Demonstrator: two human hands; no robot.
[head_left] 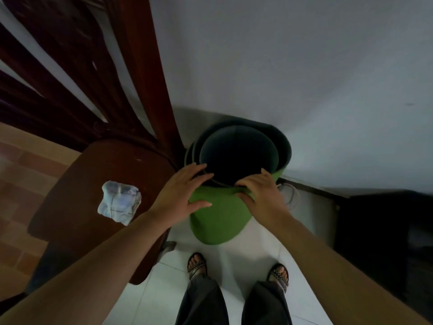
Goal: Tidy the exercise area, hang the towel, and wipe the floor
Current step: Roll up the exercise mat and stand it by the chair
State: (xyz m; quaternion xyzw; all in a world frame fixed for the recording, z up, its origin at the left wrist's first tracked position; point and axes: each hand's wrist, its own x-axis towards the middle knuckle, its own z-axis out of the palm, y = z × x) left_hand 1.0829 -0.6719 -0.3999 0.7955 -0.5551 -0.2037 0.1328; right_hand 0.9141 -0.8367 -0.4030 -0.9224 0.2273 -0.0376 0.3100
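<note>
Standing on end in the middle of the frame, a rolled mat [220,221] fills the corner where a dark wooden post [150,78] meets the pale wall [281,66]. Its outer side is green, its inner side dark, and the loose coils gape open at the top, so the view goes down into a black hollow. Its lower end sits on the white tiled floor [234,259].

The left hand [182,191] comes in from the lower left and lies on the near left of the top rim. Its fingers [199,168] are straight and spread apart across the edge of the coils, and the thumb lies flat on the green outside below them. The right hand [262,191] comes in from the lower right and grips the near right of the rim: its fingers [246,181] are curled over the edge and the thumb is tucked under on the green side, so the edge is pinched between them.

At left centre is a brown chair [93,184], its seat just beside the mat. A crumpled white cloth [119,201] lies on the seat, apart from both hands.

At the bottom of the frame two feet in strapped sandals [197,266] stand on the tiles, near the foot of the mat, with grey trousers [203,301] above them. A thin wire [289,193] loops by the wall just right of the mat, and a dark cabinet [375,231] takes up the right edge
</note>
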